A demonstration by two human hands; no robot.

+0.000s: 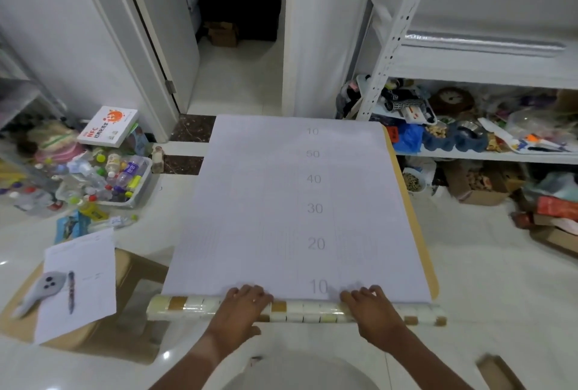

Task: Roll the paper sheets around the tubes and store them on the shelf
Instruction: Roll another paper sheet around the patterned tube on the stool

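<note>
A large white gridded paper sheet (281, 208) with numbers printed down its middle lies flat on the floor, stretching away from me. Its near end is rolled into a tile-patterned roll (297, 311) of cream and tan squares lying crosswise. My left hand (240, 308) rests palm down on the roll left of centre. My right hand (372, 305) presses on it right of centre. Both hands have fingers on the roll's far side, touching the sheet. The tube itself is hidden inside the roll. A silvery roll (481, 42) lies on the white shelf (469, 73) at the right.
A tan board (413, 211) shows under the sheet's right edge. A low stool with a paper, pen and grey gadget (75, 283) stands at the left. A bin of bottles (119, 177) sits at the far left. The lower shelves and the floor at the right are cluttered. An open doorway (237, 45) lies ahead.
</note>
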